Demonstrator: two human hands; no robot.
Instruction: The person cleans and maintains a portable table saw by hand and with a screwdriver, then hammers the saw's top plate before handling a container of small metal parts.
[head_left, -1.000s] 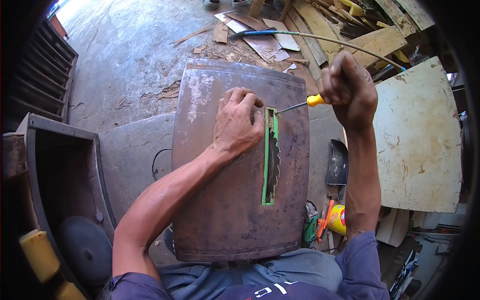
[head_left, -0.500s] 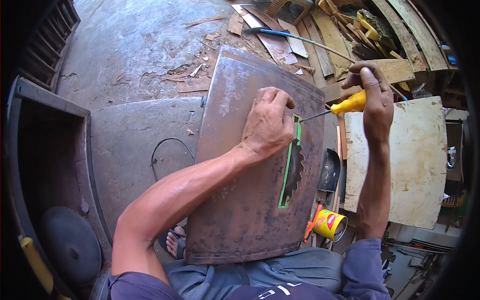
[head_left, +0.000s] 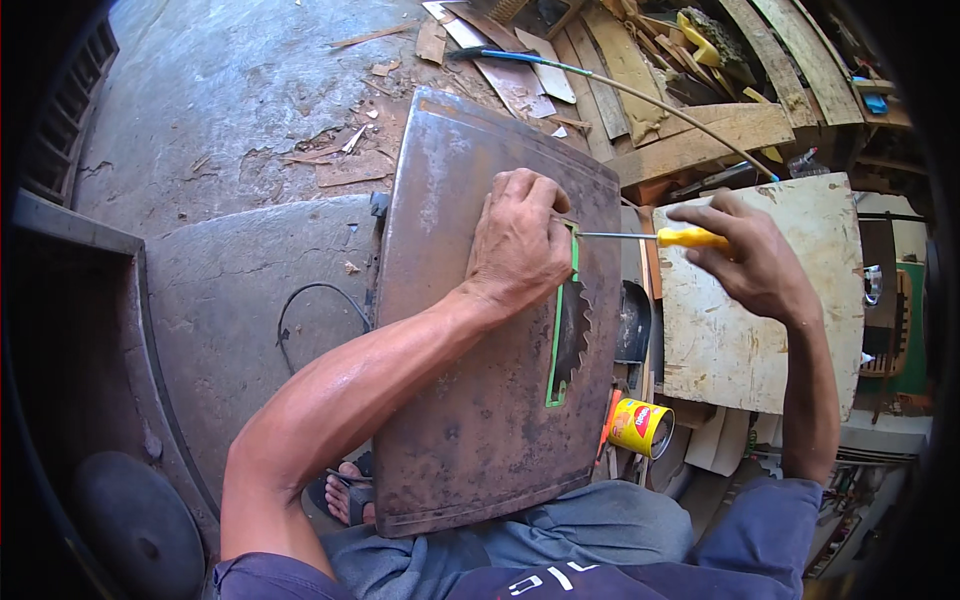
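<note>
A brown, worn metal saw table (head_left: 450,420) lies tilted in front of me. In its green-edged slot (head_left: 553,350) shows a dark toothed circular saw blade (head_left: 571,325). My left hand (head_left: 520,235) rests on the tabletop at the slot's far end, fingers curled; whatever they pinch is hidden. A screwdriver (head_left: 690,238) with a yellow handle points left, its tip by the slot's far end, next to my left fingers. My right hand (head_left: 755,255) is at the handle's end, which sits against the palm between thumb and fingers, some fingers stretched loosely along it.
Right of the saw table are a pale worn board (head_left: 750,330), a yellow tin can (head_left: 640,428) and an orange tool (head_left: 607,425). A long stick with a blue end (head_left: 520,57) lies across scrap wood (head_left: 600,80) behind. A dark metal box frame (head_left: 140,330) stands at left.
My right hand has moved right and lower, its fingers loosening and straightening around the handle. The screwdriver now lies more level. My left hand keeps its place on the saw table.
</note>
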